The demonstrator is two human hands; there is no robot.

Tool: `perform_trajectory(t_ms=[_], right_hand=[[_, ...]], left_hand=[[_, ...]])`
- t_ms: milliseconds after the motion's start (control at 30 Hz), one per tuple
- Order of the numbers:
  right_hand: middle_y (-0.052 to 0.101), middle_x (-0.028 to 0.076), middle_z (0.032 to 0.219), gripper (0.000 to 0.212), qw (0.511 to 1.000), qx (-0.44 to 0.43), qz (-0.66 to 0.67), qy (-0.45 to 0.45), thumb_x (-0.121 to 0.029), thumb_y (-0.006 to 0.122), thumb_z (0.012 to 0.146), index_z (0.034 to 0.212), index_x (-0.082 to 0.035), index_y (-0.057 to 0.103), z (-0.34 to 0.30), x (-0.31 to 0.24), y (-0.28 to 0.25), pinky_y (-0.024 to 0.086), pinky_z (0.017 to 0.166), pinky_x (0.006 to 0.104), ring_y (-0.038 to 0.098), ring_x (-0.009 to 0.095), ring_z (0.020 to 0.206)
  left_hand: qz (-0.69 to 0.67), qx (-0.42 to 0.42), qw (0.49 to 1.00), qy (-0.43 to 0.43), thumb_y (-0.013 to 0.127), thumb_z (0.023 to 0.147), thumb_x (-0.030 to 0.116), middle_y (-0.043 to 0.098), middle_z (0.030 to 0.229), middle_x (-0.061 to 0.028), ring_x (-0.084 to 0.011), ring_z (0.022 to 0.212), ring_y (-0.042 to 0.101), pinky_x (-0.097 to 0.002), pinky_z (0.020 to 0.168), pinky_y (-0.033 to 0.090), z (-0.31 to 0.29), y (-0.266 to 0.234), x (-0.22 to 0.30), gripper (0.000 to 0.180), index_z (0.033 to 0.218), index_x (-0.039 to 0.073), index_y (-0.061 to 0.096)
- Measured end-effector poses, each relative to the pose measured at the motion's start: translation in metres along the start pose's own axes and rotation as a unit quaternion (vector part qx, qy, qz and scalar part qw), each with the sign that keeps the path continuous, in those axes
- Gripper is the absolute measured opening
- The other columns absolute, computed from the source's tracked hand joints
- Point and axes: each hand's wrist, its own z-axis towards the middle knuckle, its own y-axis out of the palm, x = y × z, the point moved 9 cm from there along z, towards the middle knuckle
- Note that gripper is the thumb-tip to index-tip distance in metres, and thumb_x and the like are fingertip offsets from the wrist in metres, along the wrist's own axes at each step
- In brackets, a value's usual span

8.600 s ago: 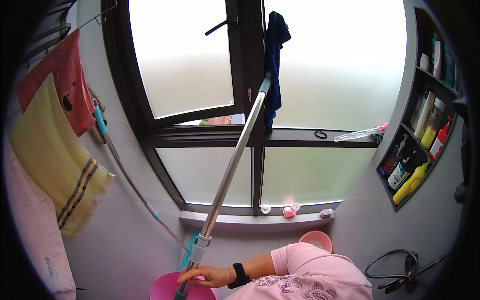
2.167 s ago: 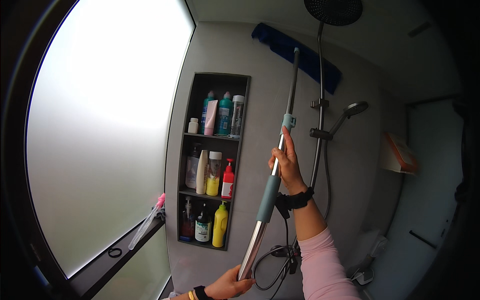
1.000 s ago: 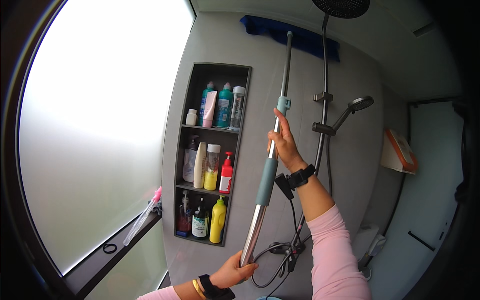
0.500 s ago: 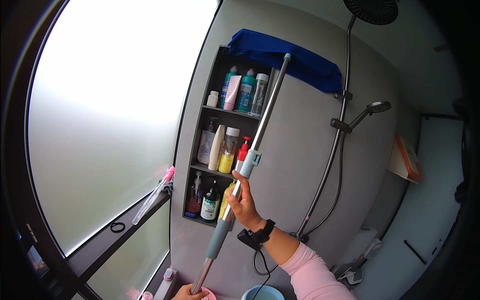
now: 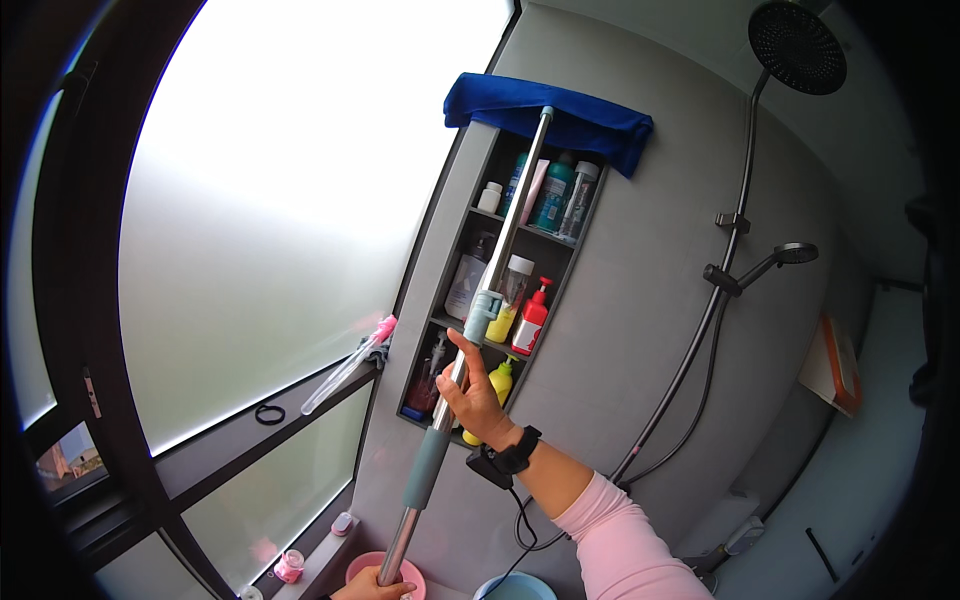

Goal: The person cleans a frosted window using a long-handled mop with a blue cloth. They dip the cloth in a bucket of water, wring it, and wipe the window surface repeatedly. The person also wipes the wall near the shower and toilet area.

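Note:
A mop with a long metal pole (image 5: 511, 225) slants up from the bottom of the view. Its wide head is covered by a blue cloth (image 5: 590, 130), which lies across the top of the wall niche and against the grey wall beside it. My right hand (image 5: 474, 395) grips the pole just below the pale green clamp (image 5: 482, 316), index finger raised along it. Low down, my left hand (image 5: 375, 583) is closed around the lower end of the pole, partly cut off by the frame's edge. A black strap with a small device (image 5: 505, 458) sits on my right wrist.
Several bottles, including a red pump bottle (image 5: 532, 315), fill the niche. A shower rail (image 5: 690, 350) with a hand shower (image 5: 795, 254) stands to the right. A frosted window (image 5: 290, 250) is on the left. Below are a pink basin (image 5: 372, 562) and a blue bucket (image 5: 515, 588).
The blue-covered mop head has moved left along the wall, away from the shower rail and toward the window. Both hands keep their grip while the view has shifted.

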Motion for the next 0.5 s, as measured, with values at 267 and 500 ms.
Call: perform_trajectory(t_ms=[267, 500], right_hand=[[0.048, 0.000, 0.086, 0.069, 0.989, -0.044, 0.138, 0.032, -0.007, 0.054, 0.094, 0.150, -0.018, 0.017, -0.035, -0.007, 0.039, 0.051, 0.066, 0.0248, 0.057, 0.009, 0.075], [0.046, 0.005, 0.107, 0.076, 0.974, -0.110, 0.190, -0.048, -0.003, 0.050, 0.094, 0.152, -0.020, 0.005, -0.008, -0.056, 0.080, 0.052, 0.074, 0.0259, 0.059, 0.011, 0.079]], left_hand=[[0.014, 0.116, 0.993, -0.014, 0.072, 0.087, 0.025, 0.054, 0.065, 0.0019, -0.0076, 0.058, 0.049, -0.0254, 0.055, 0.041, -0.040, -0.019, -0.039, 0.026, 0.078, 0.006, 0.058], [0.171, 0.277, 0.941, 0.091, 0.071, 0.086, 0.022, 0.059, 0.070, -0.0018, -0.0125, 0.062, 0.055, -0.0300, 0.056, 0.045, -0.060, -0.050, -0.015, 0.025, 0.091, 0.002, 0.058]])
